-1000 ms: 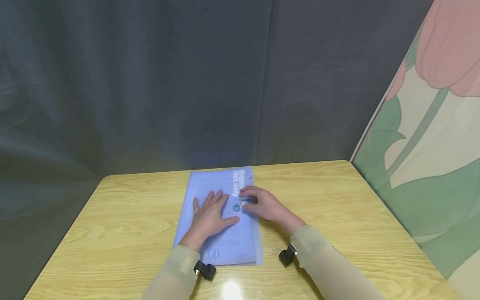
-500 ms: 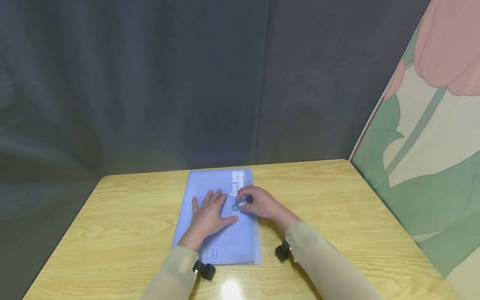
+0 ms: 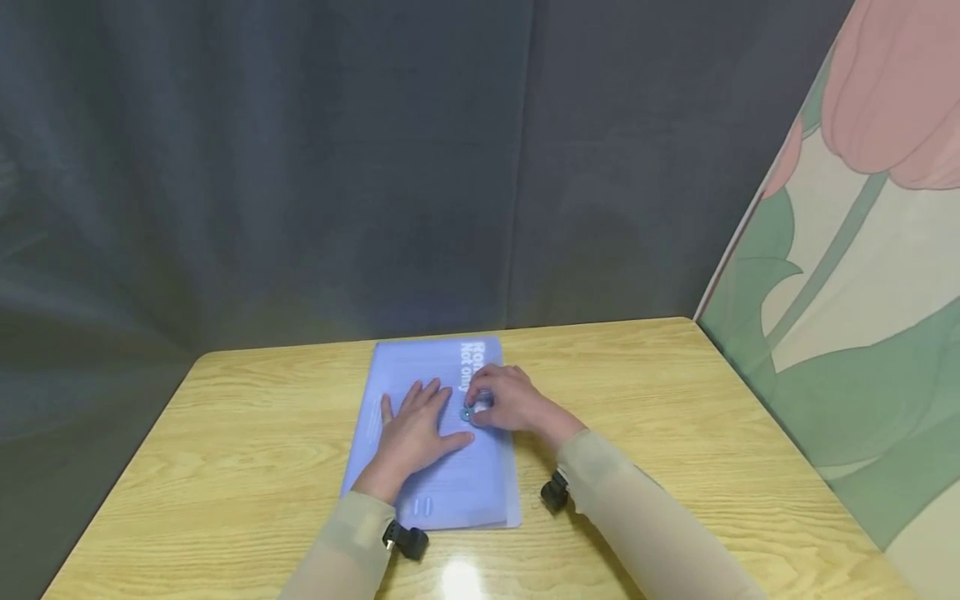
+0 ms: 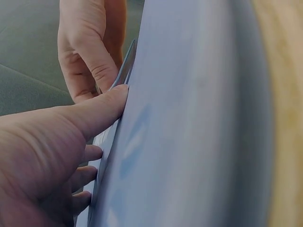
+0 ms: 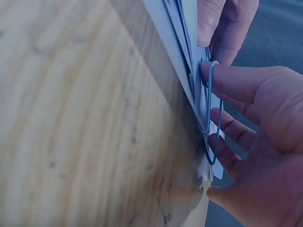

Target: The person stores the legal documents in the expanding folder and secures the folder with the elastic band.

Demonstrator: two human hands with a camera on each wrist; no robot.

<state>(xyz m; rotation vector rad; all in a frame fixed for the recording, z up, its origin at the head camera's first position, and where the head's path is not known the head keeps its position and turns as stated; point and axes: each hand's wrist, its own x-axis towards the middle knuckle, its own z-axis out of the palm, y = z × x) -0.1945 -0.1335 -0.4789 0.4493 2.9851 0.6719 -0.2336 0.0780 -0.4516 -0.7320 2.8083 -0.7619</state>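
Observation:
A translucent blue-purple document folder [image 3: 468,492] with white lettering lies flat on the wooden table. My left hand [image 3: 412,433] rests spread on it, thumb straight, pressing the cover down. Right of that thumb is a small round blue button [image 3: 467,414], partly covered by the right hand's fingers. My right hand [image 3: 513,400] is curled over the folder's right side at the button. In the right wrist view, a thin blue elastic cord [image 5: 209,104] forms a long loop at the thumb and fingers of the right hand [image 5: 279,118], which pinches it. The exact fingertip contact is partly hidden.
The wooden table [image 3: 637,375] extends around the folder on both sides. A dark grey curtain [image 3: 360,167] hangs behind its far edge, and a flower-patterned cloth [image 3: 862,292] stands along the right. Each wrist carries a small black camera [image 3: 412,542].
My right hand has moved slightly left, bringing its curled fingers and the cord over the button. The left hand keeps its place on the folder.

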